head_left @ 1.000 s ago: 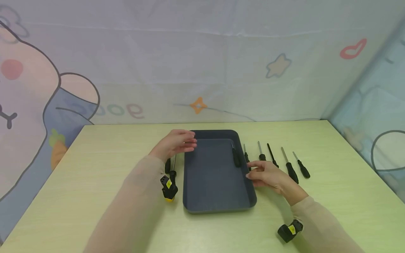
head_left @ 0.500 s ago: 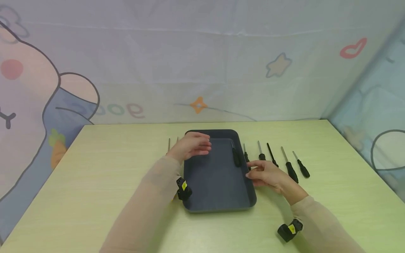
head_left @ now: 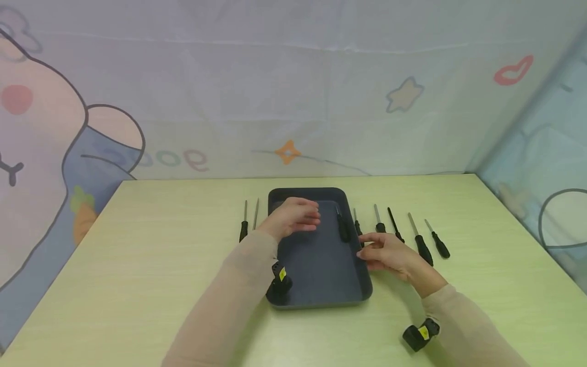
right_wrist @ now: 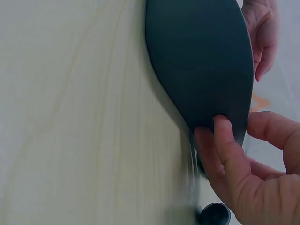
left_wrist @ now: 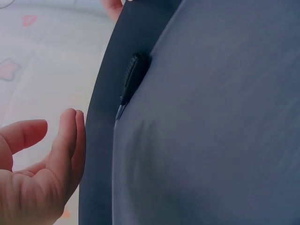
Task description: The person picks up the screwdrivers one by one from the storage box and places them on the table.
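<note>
A dark grey tray point(head_left: 321, 275) lies on the table, with one black-handled screwdriver point(head_left: 343, 229) inside along its right wall. Above the tray's left part hovers my left hand point(head_left: 293, 216), holding nothing; the left wrist view shows its thumb apart from the loosely bent fingers. My right hand point(head_left: 390, 254) is at the tray's right edge, pinching the rim, with fingertips point(right_wrist: 222, 123) against the outer wall. Beside that hand lie several screwdrivers, among them a long one point(head_left: 422, 247) and a small one point(head_left: 440, 245). The right hand partly covers the nearer ones.
Left of the tray lie two screwdrivers, one with a black handle point(head_left: 244, 230) and one showing only its shaft point(head_left: 256, 214), the rest hidden by the left sleeve. A printed curtain point(head_left: 229, 92) hangs behind the pale wooden table point(head_left: 137, 275).
My left hand has moved right, from the tray's left edge to over its inside, uncovering the tips of the two left screwdrivers. The right hand and tray have stayed in place.
</note>
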Available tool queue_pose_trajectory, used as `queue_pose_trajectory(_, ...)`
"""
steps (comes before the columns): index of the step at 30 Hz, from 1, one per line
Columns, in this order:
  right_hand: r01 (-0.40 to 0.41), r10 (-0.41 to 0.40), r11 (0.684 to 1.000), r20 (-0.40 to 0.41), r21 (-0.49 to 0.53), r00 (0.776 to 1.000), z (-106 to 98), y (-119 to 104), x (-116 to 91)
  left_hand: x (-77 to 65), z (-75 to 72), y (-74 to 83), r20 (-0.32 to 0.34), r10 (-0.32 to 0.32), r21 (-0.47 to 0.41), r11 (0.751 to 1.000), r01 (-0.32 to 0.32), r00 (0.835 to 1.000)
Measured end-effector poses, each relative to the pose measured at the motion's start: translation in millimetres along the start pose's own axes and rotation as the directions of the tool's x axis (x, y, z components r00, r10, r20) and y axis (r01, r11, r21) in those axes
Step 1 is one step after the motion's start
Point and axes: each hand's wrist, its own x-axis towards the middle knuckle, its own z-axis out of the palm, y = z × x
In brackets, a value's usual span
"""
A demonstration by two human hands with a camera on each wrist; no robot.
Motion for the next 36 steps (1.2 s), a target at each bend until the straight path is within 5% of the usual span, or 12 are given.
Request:
queue_pose_trajectory(20, -0.006, 0.006, 1.0, 0.001, 0.0, 1.0, -0.2, 2.1, -0.6, 15.0, 26.7, -24.4, 0.017, -0.084, -0.032, 0.996, 0.084, 0.996)
queue_pose_trajectory(32, 0.0, 0.0, 1.0, 0.0, 0.009, 1.0, -3.0, 2.1, -2.2, 28.7, 45.6, -30.0, -0.008, -0.118, -0.164, 0.98, 0.115, 0.993)
queue_pose_trajectory(36, -0.002, 0.002, 1.0, 0.003, 0.011, 1.0, -2.5, 1.7, -3.2, 19.5, 50.4, -22.0, -0.009, -0.149, -0.194, 0.97, 0.144, 0.989)
